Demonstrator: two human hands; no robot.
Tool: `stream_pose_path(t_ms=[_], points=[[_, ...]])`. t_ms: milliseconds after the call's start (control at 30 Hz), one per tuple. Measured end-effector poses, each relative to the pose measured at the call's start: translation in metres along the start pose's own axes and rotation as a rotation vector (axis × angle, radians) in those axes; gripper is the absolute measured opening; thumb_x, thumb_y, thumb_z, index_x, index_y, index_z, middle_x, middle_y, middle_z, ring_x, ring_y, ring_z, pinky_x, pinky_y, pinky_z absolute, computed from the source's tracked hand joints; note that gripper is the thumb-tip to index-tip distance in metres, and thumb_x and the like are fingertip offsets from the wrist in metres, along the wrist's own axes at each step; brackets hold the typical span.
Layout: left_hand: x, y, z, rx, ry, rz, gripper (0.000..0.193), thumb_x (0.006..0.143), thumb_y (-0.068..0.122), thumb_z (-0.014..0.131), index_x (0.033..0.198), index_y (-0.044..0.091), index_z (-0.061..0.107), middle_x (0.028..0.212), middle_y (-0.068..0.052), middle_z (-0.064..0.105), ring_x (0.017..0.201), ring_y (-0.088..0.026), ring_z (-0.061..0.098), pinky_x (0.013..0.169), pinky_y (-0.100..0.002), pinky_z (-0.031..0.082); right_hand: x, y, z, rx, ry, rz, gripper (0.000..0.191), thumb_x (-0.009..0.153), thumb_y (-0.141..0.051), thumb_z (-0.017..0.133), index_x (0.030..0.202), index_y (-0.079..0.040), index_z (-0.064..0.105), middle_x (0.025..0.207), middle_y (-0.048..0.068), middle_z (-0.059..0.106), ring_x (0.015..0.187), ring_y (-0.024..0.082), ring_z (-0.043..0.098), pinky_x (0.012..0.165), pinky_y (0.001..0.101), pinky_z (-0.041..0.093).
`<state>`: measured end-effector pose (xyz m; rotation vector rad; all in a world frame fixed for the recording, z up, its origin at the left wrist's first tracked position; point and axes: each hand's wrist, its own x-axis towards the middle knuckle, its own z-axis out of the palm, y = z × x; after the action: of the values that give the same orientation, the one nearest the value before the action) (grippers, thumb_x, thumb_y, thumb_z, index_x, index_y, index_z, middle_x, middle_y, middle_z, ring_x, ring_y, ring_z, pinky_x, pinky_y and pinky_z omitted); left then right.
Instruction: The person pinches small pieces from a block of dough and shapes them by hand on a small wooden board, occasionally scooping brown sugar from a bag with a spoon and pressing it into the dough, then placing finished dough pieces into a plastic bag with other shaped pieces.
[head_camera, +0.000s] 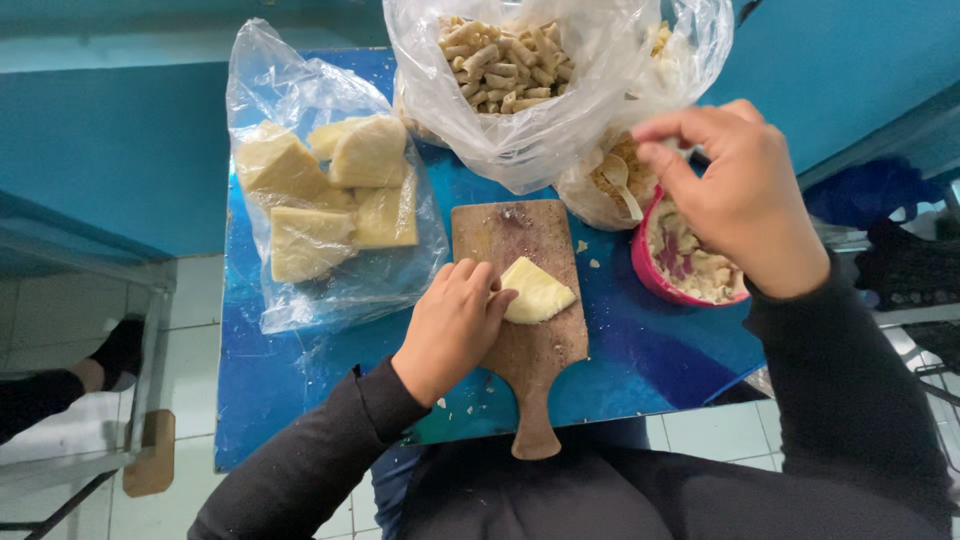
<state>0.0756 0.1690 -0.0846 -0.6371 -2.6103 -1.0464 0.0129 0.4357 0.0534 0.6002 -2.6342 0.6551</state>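
We hold the pale wedge (537, 291) on the wooden board (525, 345) with our left hand (452, 328), fingers curled against it. Right of the board, our right hand (735, 195) pinches closed above the pink bowl (645, 268); whether it grips anything we cannot tell. Crumbs may miss the bowl.
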Motion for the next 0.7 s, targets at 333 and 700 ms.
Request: stream_pose_path(t_ms=[333,700], points=[[0.000,0.004,0.001,0.000,-0.076,-0.074,0.020,0.089,0.022,0.074,0.088,0.006,0.061,0.088,-0.010,0.062,0.089,-0.032,0.060,0.078,-0.043,0.050,-0.031,0.049,0.047,-0.414,-0.277,0.148,0.030,0.083,-0.042,0.080,0.097,-0.015,0.076,0.084,0.003,0.074,0.093,0.029,0.061,0.081,0.0471,0.039],[0.001,0.010,-0.002,-0.015,-0.008,0.008,0.015,0.087,0.013,0.073,0.092,0.007,0.060,0.091,-0.010,0.058,0.091,-0.033,0.058,0.076,-0.042,0.051,-0.043,0.075,0.029,-0.412,-0.120,0.114,0.012,0.098,-0.029,0.070,0.102,-0.020,0.077,0.104,0.004,0.072,0.102,0.032,0.060,0.084,0.0478,0.040]])
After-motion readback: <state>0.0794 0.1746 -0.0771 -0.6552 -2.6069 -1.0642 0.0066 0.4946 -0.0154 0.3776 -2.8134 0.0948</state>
